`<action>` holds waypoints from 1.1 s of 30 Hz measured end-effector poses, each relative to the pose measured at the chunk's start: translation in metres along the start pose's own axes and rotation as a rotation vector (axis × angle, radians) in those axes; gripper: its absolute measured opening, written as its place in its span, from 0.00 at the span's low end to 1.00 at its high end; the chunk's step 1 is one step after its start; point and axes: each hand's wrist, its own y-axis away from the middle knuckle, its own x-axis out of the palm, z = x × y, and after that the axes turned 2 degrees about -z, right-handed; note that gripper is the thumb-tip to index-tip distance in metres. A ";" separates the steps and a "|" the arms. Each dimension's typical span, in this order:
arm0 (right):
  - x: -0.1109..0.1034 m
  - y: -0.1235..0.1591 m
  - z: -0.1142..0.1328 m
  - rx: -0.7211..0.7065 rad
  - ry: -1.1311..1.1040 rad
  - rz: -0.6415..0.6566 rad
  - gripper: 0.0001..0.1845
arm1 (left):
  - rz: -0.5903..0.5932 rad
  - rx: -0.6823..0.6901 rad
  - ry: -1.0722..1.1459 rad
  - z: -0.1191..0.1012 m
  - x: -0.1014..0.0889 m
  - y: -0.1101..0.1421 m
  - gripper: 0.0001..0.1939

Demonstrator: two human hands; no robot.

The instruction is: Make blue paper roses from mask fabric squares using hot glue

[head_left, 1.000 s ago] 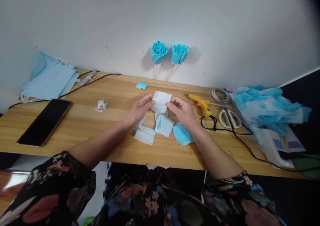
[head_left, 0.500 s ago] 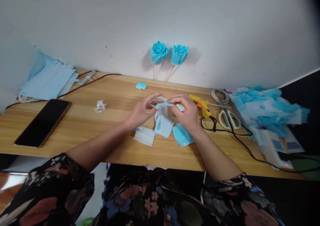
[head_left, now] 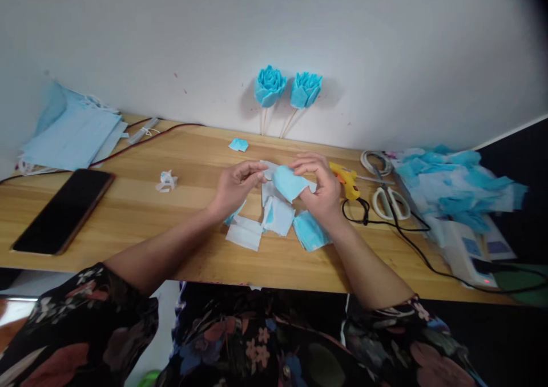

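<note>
My right hand (head_left: 320, 184) pinches a light-blue piece of mask cloth (head_left: 290, 184), its upper edge rounded and its broad side facing me. To its left, my left hand (head_left: 240, 184) has thumb and fingertips pressed together, apart from the blue piece; what they hold, if anything, is too small to make out. Beneath the hands lie several cut cloth pieces: a whitish one (head_left: 279, 216), a white one (head_left: 244, 233) nearer the front edge, and a blue stack (head_left: 311, 231) by my right wrist.
Two blue cloth roses (head_left: 270, 87) on sticks lean on the wall. At right lie a yellow glue gun (head_left: 349, 182), scissors (head_left: 391, 203), cables and a cloth heap (head_left: 454, 181). At left are face masks (head_left: 75, 136), a phone (head_left: 64, 211) and white scraps (head_left: 166, 181).
The blue piece, seen edge-on between both hands before, now shows its broad side in my right hand. My left hand has come away from it, slightly to the left.
</note>
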 end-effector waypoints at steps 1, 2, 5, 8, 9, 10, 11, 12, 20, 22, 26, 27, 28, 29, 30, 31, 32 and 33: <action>0.001 0.001 0.001 0.014 -0.015 0.014 0.08 | 0.010 0.006 0.009 -0.001 0.000 0.000 0.12; 0.002 0.001 0.002 0.036 -0.017 0.028 0.08 | 0.027 0.008 0.019 -0.003 0.000 0.001 0.12; 0.005 0.004 0.005 0.072 0.029 0.052 0.05 | 0.110 -0.038 0.079 -0.004 0.000 0.002 0.14; 0.007 0.005 0.006 0.080 0.066 0.069 0.04 | 0.180 -0.140 0.226 -0.002 0.001 0.002 0.19; 0.008 0.005 0.006 0.093 0.071 0.076 0.04 | 0.196 -0.168 0.280 -0.001 0.001 0.002 0.22; 0.009 0.006 0.005 0.109 0.077 0.081 0.04 | 0.208 -0.189 0.324 0.000 0.002 0.001 0.25; 0.009 0.006 0.005 0.128 0.081 0.088 0.05 | 0.217 -0.205 0.353 0.000 0.002 0.001 0.28; 0.010 0.006 0.004 0.146 0.085 0.093 0.06 | 0.222 -0.217 0.364 0.001 0.002 0.001 0.30; 0.013 0.010 0.005 0.203 0.072 0.155 0.11 | 0.155 -0.163 0.168 0.001 0.004 0.001 0.18; 0.013 0.010 0.005 0.200 0.064 0.151 0.12 | 0.136 -0.187 0.156 0.001 0.003 0.001 0.14; 0.012 0.009 0.005 0.254 0.058 0.143 0.14 | 0.098 -0.222 0.179 0.001 0.003 0.000 0.13; 0.012 0.008 0.004 0.281 0.051 0.138 0.15 | 0.087 -0.223 0.183 0.000 0.003 0.000 0.13; 0.011 0.008 0.003 0.310 0.036 0.130 0.15 | 0.076 -0.223 0.186 0.000 0.003 -0.001 0.13; 0.010 0.007 0.002 0.339 0.012 0.120 0.15 | 0.064 -0.222 0.189 0.000 0.003 -0.001 0.14; 0.010 0.007 0.000 0.370 -0.022 0.113 0.15 | 0.052 -0.222 0.191 0.000 0.003 -0.001 0.14; 0.009 0.007 -0.001 0.400 -0.065 0.112 0.16 | 0.039 -0.223 0.194 0.000 0.003 -0.002 0.15; 0.009 0.007 -0.002 0.429 -0.115 0.120 0.17 | 0.026 -0.224 0.197 0.000 0.003 -0.002 0.15; 0.009 0.008 -0.003 0.458 -0.166 0.138 0.18 | 0.015 -0.225 0.196 0.000 0.002 -0.002 0.15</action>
